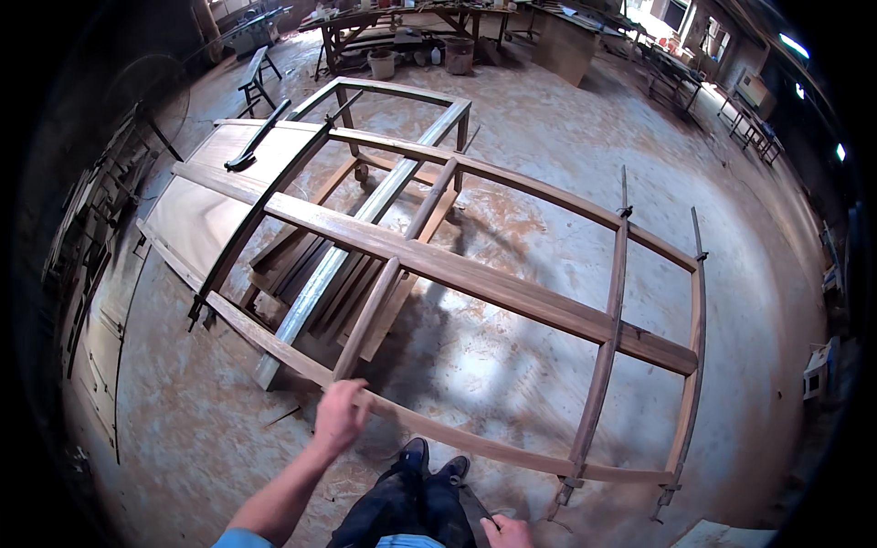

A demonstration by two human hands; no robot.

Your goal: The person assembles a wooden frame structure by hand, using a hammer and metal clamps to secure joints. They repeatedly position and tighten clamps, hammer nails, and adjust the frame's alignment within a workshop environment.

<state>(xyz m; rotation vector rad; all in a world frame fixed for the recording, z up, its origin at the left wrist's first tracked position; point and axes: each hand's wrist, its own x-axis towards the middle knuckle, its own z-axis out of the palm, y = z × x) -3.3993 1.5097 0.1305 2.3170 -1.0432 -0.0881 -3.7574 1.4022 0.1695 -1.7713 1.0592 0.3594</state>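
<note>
While a dusty grey concrete workshop floor [512,365] strewn with sawdust fills most of the view, a large brown wooden door frame of long rails and short cross pieces [475,279] lies flat above it, reaching from the far left to the near right. Beneath its far left part sits a long grey metal beam [343,256], a stack of dark wooden boards [320,288], and a pale flat wooden panel [201,205] further left. Two long thin metal bar clamps [607,352] cross the frame near its right end, their heads at the near rail. A dark bar-shaped tool [258,137] rests on the pale flat wooden panel at the far left. Cluttered wooden workbenches [402,23] stand at the far side of the room, with two grey buckets [384,64] under them.

At the near edge, the person's legs in dark trousers and black shoes [429,466] stand just beside the frame's near rail. The left hand [340,416], on an arm in a light blue sleeve, is closed around the near rail where a short upright piece meets it. The right hand [507,532] sits low at the bottom edge, curled around a thin dark object [480,507] too small to identify
</note>
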